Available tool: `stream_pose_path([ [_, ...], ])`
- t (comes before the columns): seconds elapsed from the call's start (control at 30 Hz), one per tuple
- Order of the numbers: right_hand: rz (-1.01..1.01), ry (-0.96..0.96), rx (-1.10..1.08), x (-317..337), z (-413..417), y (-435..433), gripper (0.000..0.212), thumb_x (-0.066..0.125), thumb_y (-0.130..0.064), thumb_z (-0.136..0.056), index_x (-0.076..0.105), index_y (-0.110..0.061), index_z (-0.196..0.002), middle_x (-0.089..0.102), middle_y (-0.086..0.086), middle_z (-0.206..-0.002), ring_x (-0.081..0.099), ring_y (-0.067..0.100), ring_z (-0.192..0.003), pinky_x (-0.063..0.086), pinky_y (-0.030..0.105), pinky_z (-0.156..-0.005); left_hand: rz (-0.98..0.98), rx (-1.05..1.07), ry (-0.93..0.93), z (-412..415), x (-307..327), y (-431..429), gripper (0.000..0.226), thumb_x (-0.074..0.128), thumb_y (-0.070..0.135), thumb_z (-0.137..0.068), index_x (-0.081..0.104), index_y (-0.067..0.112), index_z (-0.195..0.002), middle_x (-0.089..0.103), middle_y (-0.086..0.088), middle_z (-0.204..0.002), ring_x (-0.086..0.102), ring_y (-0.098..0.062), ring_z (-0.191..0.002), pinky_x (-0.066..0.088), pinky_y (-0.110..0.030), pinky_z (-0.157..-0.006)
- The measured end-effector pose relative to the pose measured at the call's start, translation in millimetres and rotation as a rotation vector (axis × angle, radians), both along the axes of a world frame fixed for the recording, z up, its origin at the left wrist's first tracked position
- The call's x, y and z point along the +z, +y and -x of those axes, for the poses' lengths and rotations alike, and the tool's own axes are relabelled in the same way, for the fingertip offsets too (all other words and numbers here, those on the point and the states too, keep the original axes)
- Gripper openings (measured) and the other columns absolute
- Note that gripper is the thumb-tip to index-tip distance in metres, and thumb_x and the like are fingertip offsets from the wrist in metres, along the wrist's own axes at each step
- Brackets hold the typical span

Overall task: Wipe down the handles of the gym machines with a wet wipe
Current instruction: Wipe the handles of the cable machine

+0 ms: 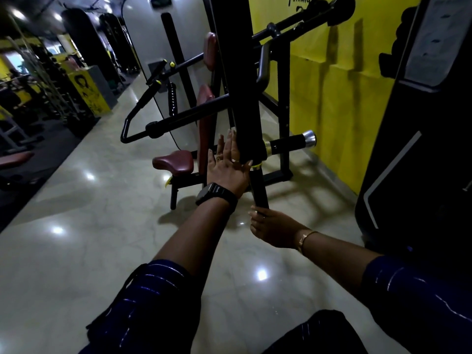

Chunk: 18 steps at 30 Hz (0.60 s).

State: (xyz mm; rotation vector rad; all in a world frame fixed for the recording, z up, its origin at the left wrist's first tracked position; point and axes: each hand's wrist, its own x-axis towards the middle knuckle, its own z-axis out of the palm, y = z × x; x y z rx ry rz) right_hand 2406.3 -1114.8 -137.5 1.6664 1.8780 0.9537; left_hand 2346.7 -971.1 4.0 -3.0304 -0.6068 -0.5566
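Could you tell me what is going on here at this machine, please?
A person stands at a gym machine with both hands on its black bar. The left hand lies flat against the bar's thick upper part, fingers straight. The right hand grips the bar's thin lower end. I cannot see a wipe in either hand. The maroon seat sits just beyond the left hand.

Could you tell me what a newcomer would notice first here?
At centre, the left hand lies flat against the black upright machine bar while the right hand grips its lower end. The maroon padded seat sits just left; the bright yellow wall fills the right.
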Motion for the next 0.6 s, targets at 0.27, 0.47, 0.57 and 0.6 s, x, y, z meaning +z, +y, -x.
stream_pose_path([
  [0.27,-0.193,0.041,0.082,-7,-25,-56,0.051,0.032,-0.008,-0.099,0.031,-0.011,-0.15,0.031,0.004,-0.155,0.031,0.022,-0.142,0.024,0.042,-0.117,-0.005,0.004,0.037,3,5,-3,0.069,0.02,0.048,-0.103,-0.032,0.019,-0.139,-0.026,0.0,-0.16,-0.018,-0.019,-0.148,-0.007,-0.045,-0.121],
  [0.47,-0.181,0.046,0.087,-2,-14,-21,0.04,0.035,-0.007,-0.096,0.061,-0.011,-0.127,0.058,0.008,-0.133,0.05,0.023,-0.129,0.025,0.044,-0.116,-0.008,0.014,0.026,0,2,-3,0.072,0.022,0.049,-0.102,-0.031,0.019,-0.14,-0.024,0.001,-0.16,-0.02,-0.019,-0.148,-0.009,-0.044,-0.121],
  [0.57,-0.098,0.086,0.031,-4,-3,0,0.033,0.045,-0.014,-0.09,0.071,-0.011,-0.111,0.069,0.011,-0.113,0.057,0.029,-0.119,0.024,0.049,-0.114,-0.027,0.018,0.027,0,2,-2,0.073,0.022,0.05,-0.102,-0.027,0.017,-0.145,-0.022,0.0,-0.161,-0.02,-0.019,-0.148,-0.009,-0.044,-0.121],
  [0.6,-0.093,0.091,0.026,-4,-2,2,0.033,0.045,-0.015,-0.09,0.071,-0.011,-0.11,0.069,0.011,-0.112,0.057,0.03,-0.119,0.022,0.05,-0.114,-0.023,0.017,0.026,0,2,-2,0.073,0.022,0.05,-0.102,-0.028,0.018,-0.144,-0.022,0.0,-0.161,-0.02,-0.019,-0.148,-0.008,-0.044,-0.121],
])
